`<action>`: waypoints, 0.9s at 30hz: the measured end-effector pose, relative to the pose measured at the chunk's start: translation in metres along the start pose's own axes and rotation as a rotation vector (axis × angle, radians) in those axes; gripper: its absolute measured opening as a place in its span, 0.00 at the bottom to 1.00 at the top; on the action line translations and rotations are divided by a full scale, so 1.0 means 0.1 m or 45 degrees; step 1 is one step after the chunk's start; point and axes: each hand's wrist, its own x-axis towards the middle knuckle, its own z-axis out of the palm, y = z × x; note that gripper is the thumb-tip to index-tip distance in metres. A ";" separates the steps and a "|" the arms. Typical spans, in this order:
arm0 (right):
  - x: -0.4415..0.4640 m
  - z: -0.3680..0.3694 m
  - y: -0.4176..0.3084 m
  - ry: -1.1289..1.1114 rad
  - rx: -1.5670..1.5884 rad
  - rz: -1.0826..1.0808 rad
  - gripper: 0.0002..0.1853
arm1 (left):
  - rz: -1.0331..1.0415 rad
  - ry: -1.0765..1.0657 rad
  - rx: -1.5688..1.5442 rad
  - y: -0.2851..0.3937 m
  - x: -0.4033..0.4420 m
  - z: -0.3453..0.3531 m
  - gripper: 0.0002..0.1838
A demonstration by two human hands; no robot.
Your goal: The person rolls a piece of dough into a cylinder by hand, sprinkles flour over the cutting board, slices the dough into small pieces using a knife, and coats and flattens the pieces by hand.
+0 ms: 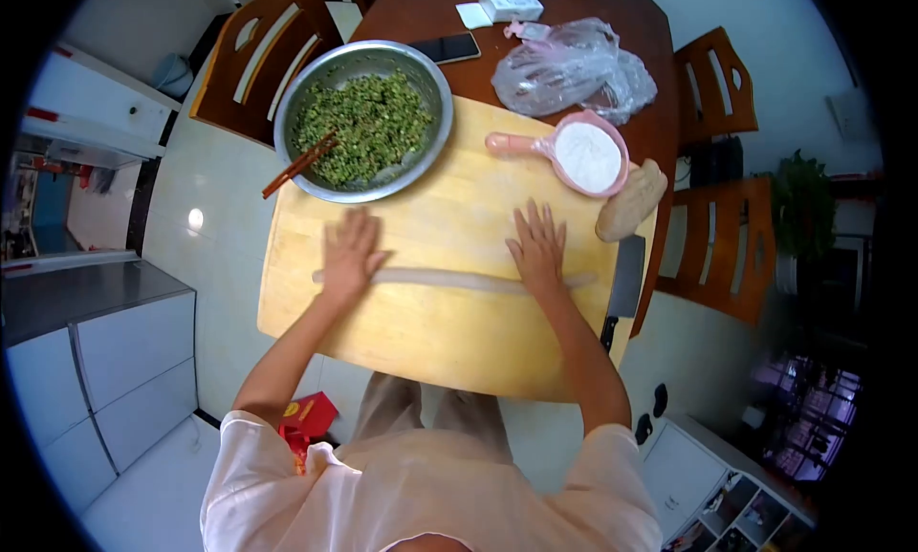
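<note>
A long, thin rope of dough (440,279) lies across the wooden board (430,351). My left hand (350,251) presses on its left part, palm down, fingers stretched out and slightly blurred. Toward the other end, my right hand (538,246) lies flat over the rope with its fingers spread. Both ends of the rope stick out past my hands. Neither hand grips anything.
A steel bowl of chopped green filling (363,127) with chopsticks (300,164) stands back left. At right are a pink scoop of flour (587,156), a dough lump (632,202) and a cleaver (625,277). Behind lie a phone (448,48) and plastic bags (574,69).
</note>
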 end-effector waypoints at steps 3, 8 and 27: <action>-0.10 0.01 -0.02 -0.017 0.007 -0.040 0.34 | 0.259 0.005 -0.129 0.53 -0.06 0.24 0.37; -1.39 -0.19 -0.09 -0.209 0.072 -0.084 0.37 | 0.228 -0.072 -0.174 0.80 -0.89 0.34 0.38; -2.33 -0.52 0.44 -0.232 0.269 -0.166 0.33 | 0.273 -0.070 -0.011 0.33 -1.46 0.08 0.36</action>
